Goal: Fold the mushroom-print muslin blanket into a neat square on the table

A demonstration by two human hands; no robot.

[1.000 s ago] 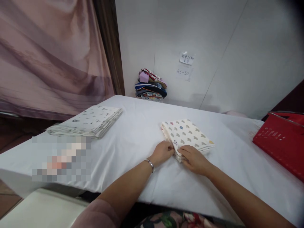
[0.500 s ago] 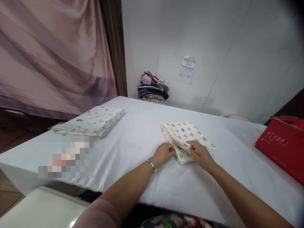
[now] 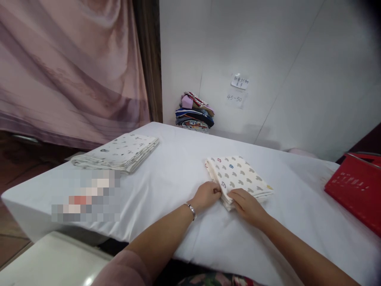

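Head view: a folded cloth (image 3: 239, 178), cream with small grey shapes and a few coloured marks, lies flat on the white worktop (image 3: 178, 167), near its middle and just ahead of the person. The left hand (image 3: 206, 195) rests at the cloth's near left corner, its fingers (image 3: 216, 191) curled and pinching the edge of the layers. The right hand (image 3: 245, 204) lies palm down on the near corner, fingers together and flat, pressing the stack against the worktop.

The cloth looks thin, soft and light, several layers deep; it would likely sag and fan open if lifted by one corner, so the folded edge or both near corners seem the better hold, with a flat palm to keep the layers squared.

Well apart on the left lies a second folded cloth (image 3: 119, 151), pale with dark specks. A pile of coloured fabrics (image 3: 195, 112) sits by the wall, paper notes (image 3: 238, 88) above it. A red basket (image 3: 355, 186) stands at the right edge.
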